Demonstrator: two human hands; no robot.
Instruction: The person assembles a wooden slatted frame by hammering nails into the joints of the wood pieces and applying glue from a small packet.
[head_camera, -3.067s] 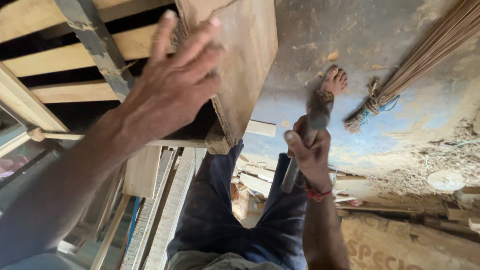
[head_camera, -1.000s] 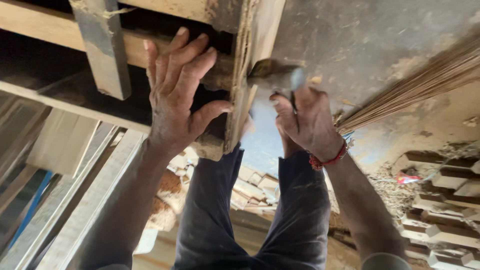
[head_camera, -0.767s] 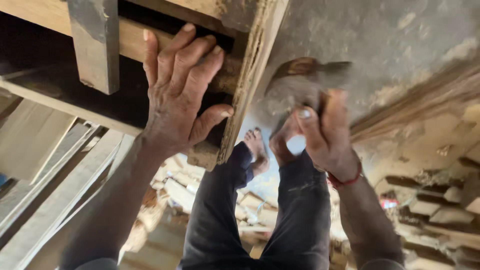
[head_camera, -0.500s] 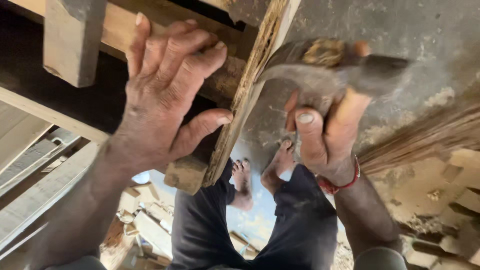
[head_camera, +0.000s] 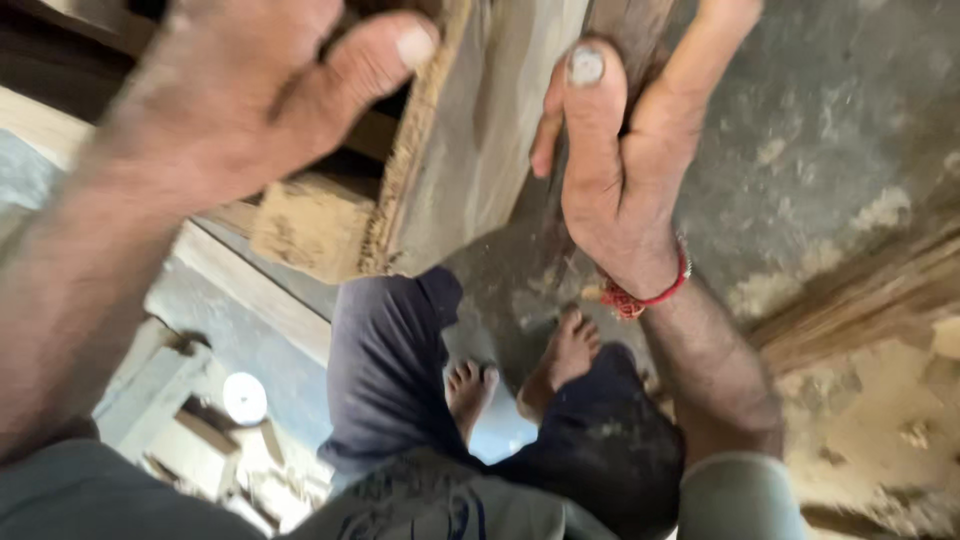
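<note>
My left hand presses on a wooden frame at the upper left, its thumb lying against the rough edge of a thin plywood board. Under that thumb a wooden rail ends in a blunt block. My right hand, with a red thread band at the wrist, is closed around a dark wooden hammer handle just right of the board. The hammer's head is cut off by the top edge. The picture is blurred by motion.
My bare feet and dark trousers show below on a grey concrete floor. Loose wood pieces and a small white disc lie at lower left. A bundle of sticks lies at right.
Both hands and the board now fill the view from much closer. My right hand has risen with the hammer, whose head has left the top of the picture. My left hand stays on the frame.
</note>
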